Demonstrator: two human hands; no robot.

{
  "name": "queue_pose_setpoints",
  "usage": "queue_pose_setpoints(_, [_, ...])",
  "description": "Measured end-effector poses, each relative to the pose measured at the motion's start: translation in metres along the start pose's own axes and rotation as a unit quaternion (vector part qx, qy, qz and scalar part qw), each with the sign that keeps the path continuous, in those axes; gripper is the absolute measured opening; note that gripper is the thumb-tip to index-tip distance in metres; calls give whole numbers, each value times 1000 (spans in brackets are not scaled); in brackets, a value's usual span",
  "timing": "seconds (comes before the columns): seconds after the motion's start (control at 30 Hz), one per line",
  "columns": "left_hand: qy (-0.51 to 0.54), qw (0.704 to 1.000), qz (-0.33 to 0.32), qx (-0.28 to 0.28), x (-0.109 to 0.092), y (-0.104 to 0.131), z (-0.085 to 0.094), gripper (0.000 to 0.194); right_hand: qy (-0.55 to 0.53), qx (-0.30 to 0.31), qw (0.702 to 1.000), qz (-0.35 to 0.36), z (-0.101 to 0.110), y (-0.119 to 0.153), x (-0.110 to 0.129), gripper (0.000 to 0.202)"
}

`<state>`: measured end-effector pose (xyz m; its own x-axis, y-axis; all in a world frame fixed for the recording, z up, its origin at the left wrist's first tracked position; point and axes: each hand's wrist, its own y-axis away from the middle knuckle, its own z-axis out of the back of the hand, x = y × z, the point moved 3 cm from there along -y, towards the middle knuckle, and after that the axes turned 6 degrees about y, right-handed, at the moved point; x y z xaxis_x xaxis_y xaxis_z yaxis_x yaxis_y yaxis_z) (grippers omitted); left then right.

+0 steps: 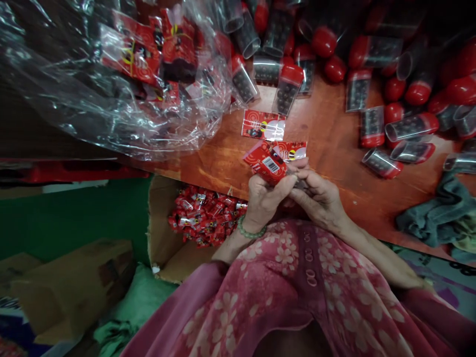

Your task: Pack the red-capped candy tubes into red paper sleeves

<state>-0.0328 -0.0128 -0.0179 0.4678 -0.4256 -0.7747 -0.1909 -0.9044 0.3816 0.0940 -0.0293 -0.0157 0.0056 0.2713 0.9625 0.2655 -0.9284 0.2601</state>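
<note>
Both hands meet at the table's near edge around a small red packet (268, 161) that shows a barcode. My left hand (266, 198), with a green bead bracelet at the wrist, is closed on the packet's lower part. My right hand (320, 196) pinches the packet's lower end, where something dark shows between the fingers. A flat red packet (297, 150) lies just behind the fingers, and another flat packet (263, 125) lies farther back. Clear tubes with red caps and dark balls (288, 89) lie behind those.
A large clear plastic bag (201, 114) with red packets covers the back left. An open cardboard box (159, 223) of small red packets stands below the table edge. Many red-capped tubes (411, 126) and a grey-green cloth (439, 208) lie at the right.
</note>
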Motion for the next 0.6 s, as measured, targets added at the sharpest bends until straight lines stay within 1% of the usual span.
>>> queue_pose_setpoints(0.07, [-9, 1000, 11, -8, 0, 0, 4, 37, -14, 13, 1000, -4, 1, -1, 0, 26])
queue_pose_setpoints(0.17, [11, 999, 10, -33, -2, -2, 8, 58, -44, 29, 999, -12, 0, -3, 2, 32])
queue_pose_setpoints(0.2, [15, 999, 14, -42, -2, -2, 8, 62, -56, 29, 998, -16, -1, -4, 3, 34])
queue_pose_setpoints(0.27, [16, 998, 36, -47, -1, -2, 5, 63, -74, 24, 997, -26, -3, -5, 5, 37])
queue_pose_setpoints(0.37, [41, 997, 63, -30, 3, -1, -2, 61, -90, 4, 996, -26, -3, -5, 4, 40])
queue_pose_setpoints(0.5, [83, 994, 70, -24, 9, 3, -9, 58, -88, -16, 996, -8, 2, 0, 3, 41])
queue_pose_setpoints(0.6, [82, 994, 68, -21, 12, 4, -12, 59, -65, -28, 997, -4, 4, 4, 4, 42])
